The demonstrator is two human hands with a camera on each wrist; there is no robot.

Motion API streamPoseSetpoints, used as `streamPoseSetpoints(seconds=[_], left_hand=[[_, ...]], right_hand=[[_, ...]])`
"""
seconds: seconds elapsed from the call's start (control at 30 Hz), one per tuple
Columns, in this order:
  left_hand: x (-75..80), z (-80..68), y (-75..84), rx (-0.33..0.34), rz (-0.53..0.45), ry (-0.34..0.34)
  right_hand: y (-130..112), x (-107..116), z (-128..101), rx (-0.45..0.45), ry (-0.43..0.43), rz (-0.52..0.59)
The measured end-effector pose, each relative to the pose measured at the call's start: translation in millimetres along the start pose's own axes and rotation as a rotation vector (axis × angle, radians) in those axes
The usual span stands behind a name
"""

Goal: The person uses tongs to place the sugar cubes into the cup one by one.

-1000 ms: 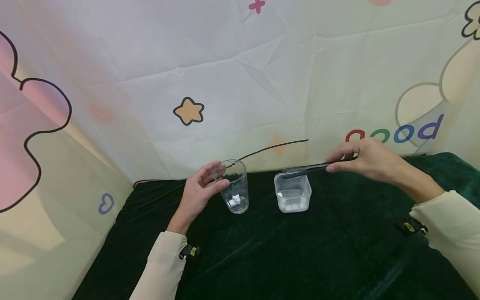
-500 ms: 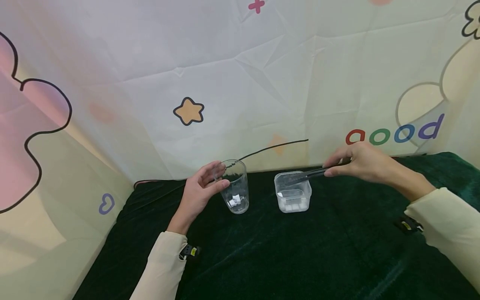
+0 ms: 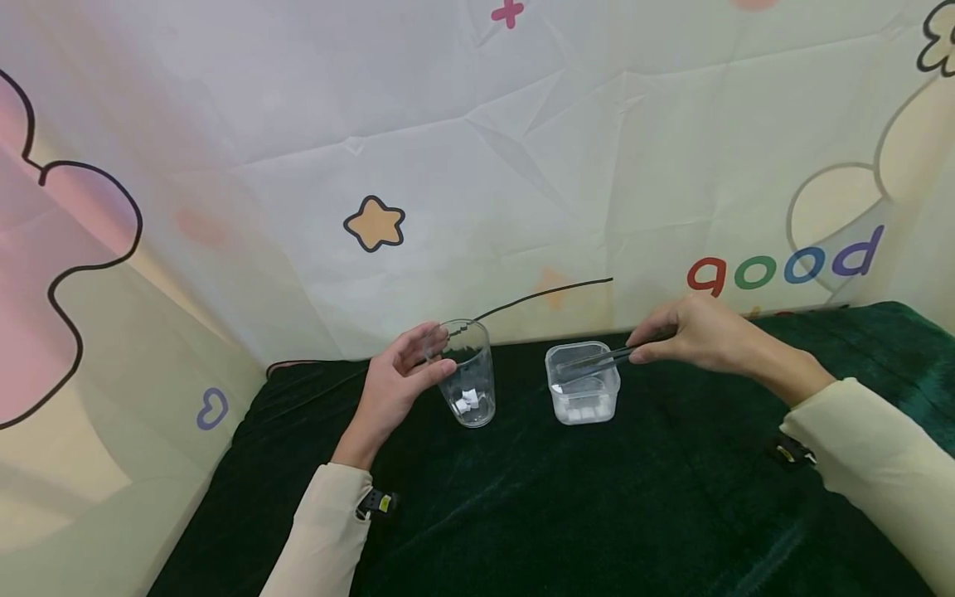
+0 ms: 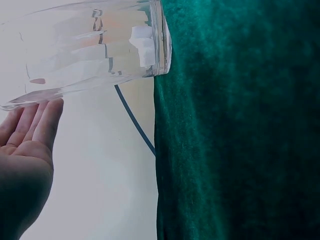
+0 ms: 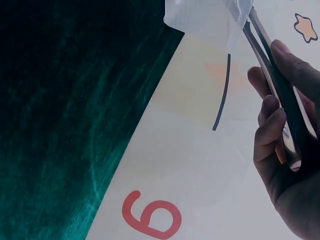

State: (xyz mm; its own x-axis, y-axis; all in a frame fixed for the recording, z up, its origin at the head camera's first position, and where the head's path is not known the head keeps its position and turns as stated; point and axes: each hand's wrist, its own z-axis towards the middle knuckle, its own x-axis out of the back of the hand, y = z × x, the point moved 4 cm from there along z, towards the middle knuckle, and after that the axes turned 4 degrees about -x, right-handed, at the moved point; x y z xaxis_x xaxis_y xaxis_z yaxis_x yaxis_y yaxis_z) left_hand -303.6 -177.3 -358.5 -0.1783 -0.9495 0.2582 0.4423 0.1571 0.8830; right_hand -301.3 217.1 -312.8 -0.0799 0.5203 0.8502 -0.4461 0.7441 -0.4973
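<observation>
A clear drinking glass [image 3: 468, 373] stands on the green cloth with several small white cubes [image 3: 467, 400] at its bottom. My left hand [image 3: 399, 373] holds it near the rim, thumb in front and fingers behind; in the left wrist view the fingers [image 4: 47, 122] lie against its side. To its right is a clear plastic tub [image 3: 550, 390] with more white cubes [image 3: 585, 410] in it. My right hand [image 3: 694, 333] grips dark metal tongs [image 5: 285, 95] between thumb and fingers. Their tips reach down inside the tub; whether they touch a cube cannot be told.
Dark green velvety cloth [image 3: 567, 506] covers the table. Close behind the glass and tub hangs a pale printed backdrop [image 3: 477, 199], which also runs along the left side. Each wrist wears a small black device, as on the left wrist band [image 3: 375, 502].
My right hand has moved left and slightly down, and the tongs have gone from the tub's rim to lower inside it. The left hand and glass have stayed put.
</observation>
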Motion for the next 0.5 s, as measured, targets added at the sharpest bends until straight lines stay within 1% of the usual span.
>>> streamPoseSetpoints(seconds=[0.3,0.5], left_hand=[[0.0,-0.3,-0.1,-0.005,0.005,0.0],[-0.2,-0.3,0.0,0.001,0.019,0.005]], right_hand=[[-3.6,-6.4,4.2,0.005,-0.023,0.02],[-3.7,-8.0,5.4,0.006,-0.019,0.008]])
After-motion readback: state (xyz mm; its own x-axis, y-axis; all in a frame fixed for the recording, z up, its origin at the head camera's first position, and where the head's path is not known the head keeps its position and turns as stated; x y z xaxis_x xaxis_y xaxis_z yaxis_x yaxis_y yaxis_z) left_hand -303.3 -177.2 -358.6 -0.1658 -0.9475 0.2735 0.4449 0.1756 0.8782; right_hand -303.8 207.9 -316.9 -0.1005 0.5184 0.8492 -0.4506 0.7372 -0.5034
